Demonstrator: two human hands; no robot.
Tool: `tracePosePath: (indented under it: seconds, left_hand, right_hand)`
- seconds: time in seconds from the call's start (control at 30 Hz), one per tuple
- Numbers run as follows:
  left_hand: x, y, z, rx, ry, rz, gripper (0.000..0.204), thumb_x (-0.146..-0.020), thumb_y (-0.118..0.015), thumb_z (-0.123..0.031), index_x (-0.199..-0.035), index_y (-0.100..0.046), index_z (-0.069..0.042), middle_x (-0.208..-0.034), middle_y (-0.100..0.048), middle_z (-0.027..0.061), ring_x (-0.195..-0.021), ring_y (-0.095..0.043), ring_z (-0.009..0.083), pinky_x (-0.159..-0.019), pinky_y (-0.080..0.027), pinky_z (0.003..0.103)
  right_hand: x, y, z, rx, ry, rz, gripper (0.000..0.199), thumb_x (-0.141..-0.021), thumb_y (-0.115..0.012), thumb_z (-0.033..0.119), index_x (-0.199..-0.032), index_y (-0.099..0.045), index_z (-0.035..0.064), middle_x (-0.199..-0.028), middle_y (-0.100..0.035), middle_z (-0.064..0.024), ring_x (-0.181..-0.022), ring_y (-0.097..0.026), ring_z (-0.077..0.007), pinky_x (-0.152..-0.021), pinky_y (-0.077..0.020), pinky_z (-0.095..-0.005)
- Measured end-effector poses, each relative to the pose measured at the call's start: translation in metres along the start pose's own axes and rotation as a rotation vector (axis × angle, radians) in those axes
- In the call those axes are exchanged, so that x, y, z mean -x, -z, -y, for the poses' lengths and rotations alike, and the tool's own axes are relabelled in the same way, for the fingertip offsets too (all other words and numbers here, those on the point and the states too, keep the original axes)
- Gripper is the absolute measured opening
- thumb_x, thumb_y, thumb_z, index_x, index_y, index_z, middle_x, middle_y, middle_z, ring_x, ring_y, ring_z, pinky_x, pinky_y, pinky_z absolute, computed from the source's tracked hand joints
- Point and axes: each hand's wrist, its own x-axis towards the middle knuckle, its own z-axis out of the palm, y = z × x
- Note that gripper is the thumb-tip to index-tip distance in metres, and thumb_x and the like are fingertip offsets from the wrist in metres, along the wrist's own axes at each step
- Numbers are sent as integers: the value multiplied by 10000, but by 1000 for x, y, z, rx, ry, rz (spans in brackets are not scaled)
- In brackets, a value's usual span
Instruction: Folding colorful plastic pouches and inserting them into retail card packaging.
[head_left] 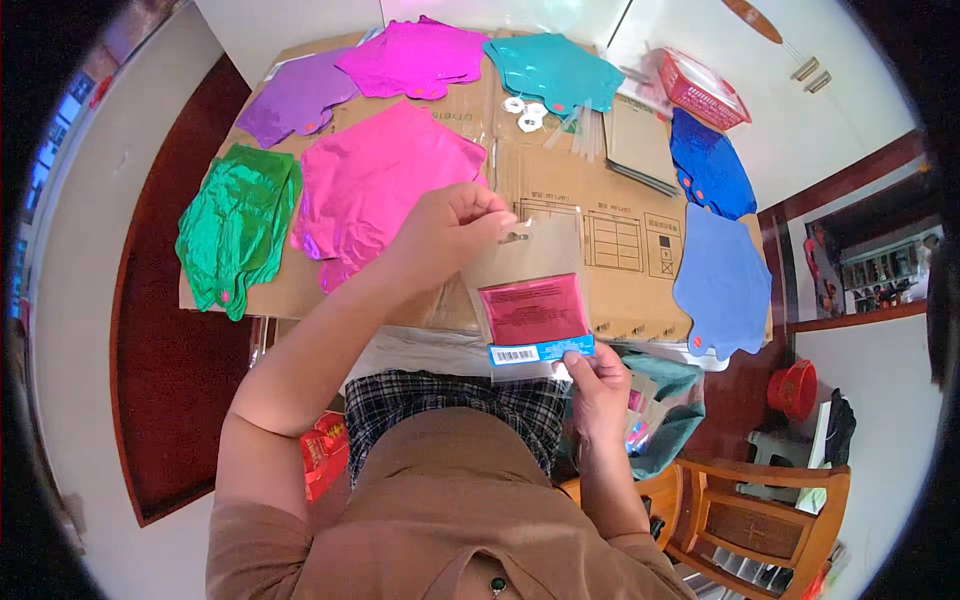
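A clear plastic packet [552, 248] holds a folded pink-red foil piece [535, 318], with a blue and white barcode label [540, 351] across its lower part. My left hand [452, 240] is closed, fingers and thumb pinched at the packet's upper left edge. At the lower right corner, my right hand [600, 390] grips the packet, its thumb over the label's end. Just beyond my left hand lies a stack of flat pink foil balloons [385, 180]. The packet is held above the near edge of the cardboard-covered table [630, 320].
Around the cardboard lie green [240, 235], purple [295, 95], magenta [420, 60], teal [550, 72], dark blue [712, 165] and light blue [725, 280] foil balloons. White rolls [531, 117], clear strips, a grey-brown stack [640, 145] and a red basket [703, 90] sit farther back. A chair [765, 515] stands right.
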Motion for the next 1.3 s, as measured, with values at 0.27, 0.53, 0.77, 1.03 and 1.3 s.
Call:
tracePosePath:
  seconds: [0.27, 0.53, 0.77, 1.03, 1.3]
  left_hand:
    - [-4, 11, -4, -107, 13, 190, 186, -886, -623, -137, -933, -693, 28, -824, -671, 20, -756, -591, 65, -670, -479, 235]
    - [-5, 9, -3, -130, 95, 195, 200, -897, -614, -166, -919, -696, 15, -819, -675, 13, -738, -588, 56, -669, -476, 227]
    - [1, 0, -3, 15, 83, 142, 223, -926, -588, -195, -939, -687, 5, -779, -644, -13, -732, -561, 52, -645, -450, 243]
    - [0, 6, -20, -124, 149, 295, 170, -904, -621, -157, -942, -674, 0, -825, -658, 3, -776, -574, 52, -697, -461, 237]
    - [-4, -1, -6, 77, 101, 160, 141, -867, -663, -150, -920, -660, -19, -841, -670, 20, -750, -582, 60, -642, -442, 227]
  right_hand:
    - [-2, 4, -3, -206, -165, 33, 186, -860, -620, -4, -1046, -627, -2, -963, -679, -74, -845, -638, -143, -785, -503, -293]
    - [1, 5, -5, -203, -218, 107, 161, -886, -598, -5, -1043, -633, 7, -957, -685, -59, -847, -637, -128, -800, -498, -276]
    - [4, 5, -4, -199, -182, 101, 167, -891, -598, 7, -1052, -634, -18, -958, -688, -74, -829, -634, -123, -787, -495, -276]
    - [5, 4, -4, -138, -169, 50, 124, -878, -622, 22, -995, -655, -4, -910, -695, -78, -778, -639, -129, -753, -505, -276]
    - [4, 1, -2, -188, -205, 12, 133, -875, -625, 20, -1004, -654, 5, -897, -698, -80, -732, -640, -127, -724, -515, -273]
